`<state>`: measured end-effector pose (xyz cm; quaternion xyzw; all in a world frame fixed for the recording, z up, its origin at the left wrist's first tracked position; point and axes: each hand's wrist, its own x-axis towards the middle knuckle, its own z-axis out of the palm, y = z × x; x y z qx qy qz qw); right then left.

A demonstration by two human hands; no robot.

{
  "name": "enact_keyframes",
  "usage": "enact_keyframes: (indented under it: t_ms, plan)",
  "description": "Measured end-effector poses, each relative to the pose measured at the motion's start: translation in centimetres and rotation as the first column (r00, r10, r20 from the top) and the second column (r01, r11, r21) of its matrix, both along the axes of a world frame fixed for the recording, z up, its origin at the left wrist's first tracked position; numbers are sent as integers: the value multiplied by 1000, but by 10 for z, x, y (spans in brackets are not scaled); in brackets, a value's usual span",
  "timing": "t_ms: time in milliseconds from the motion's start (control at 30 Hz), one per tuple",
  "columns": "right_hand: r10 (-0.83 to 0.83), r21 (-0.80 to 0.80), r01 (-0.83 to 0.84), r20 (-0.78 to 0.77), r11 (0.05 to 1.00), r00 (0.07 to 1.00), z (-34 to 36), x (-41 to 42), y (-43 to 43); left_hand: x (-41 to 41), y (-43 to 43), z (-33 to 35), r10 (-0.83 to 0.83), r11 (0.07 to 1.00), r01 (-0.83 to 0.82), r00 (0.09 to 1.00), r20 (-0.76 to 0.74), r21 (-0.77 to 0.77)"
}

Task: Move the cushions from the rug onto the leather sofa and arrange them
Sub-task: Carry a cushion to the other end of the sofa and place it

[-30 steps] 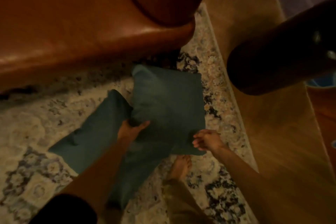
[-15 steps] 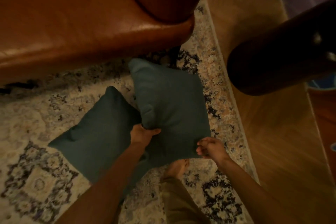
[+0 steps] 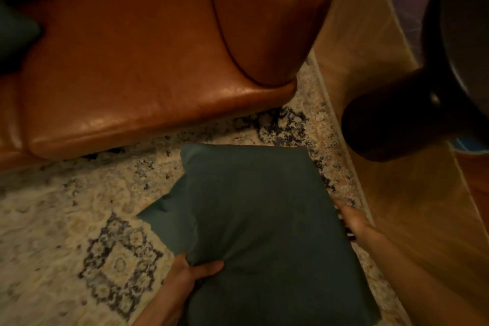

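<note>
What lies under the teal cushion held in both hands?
A second teal cushion pokes out at its left edge, over the patterned rug. The held cushion covers the rest of it.

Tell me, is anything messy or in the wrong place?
Yes. Two teal cushions are off the leather sofa. The left hand and right hand hold the upper cushion over the patterned rug; the lower cushion pokes out beneath it. Nothing looks spilled or torn.
</note>
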<state>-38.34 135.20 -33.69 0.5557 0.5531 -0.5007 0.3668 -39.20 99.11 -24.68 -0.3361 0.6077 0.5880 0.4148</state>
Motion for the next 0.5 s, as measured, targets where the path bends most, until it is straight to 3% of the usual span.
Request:
enact_keyframes:
  t_ms: [67, 133, 300, 500]
  plan:
    - [-163, -166, 153, -51, 974, 985, 47, -15, -19, -2, -17, 38, -11, 1000, 11, 1000, -17, 24]
    - [-229, -186, 206, -112, 961, 967, 86, -25, -36, -6, -34, 66, -64, 998, 64, 996, -54, -17]
    - [-264, 80, 312, -366, 947, 892, 163, -42, -85, -30, -83, 126, -217, 975, 209, 969, -118, -76]
    - [-262, 210, 417, -516, 884, 815, 186, -34, -121, -62, -143, 186, -15, 985, 31, 995, -97, 171]
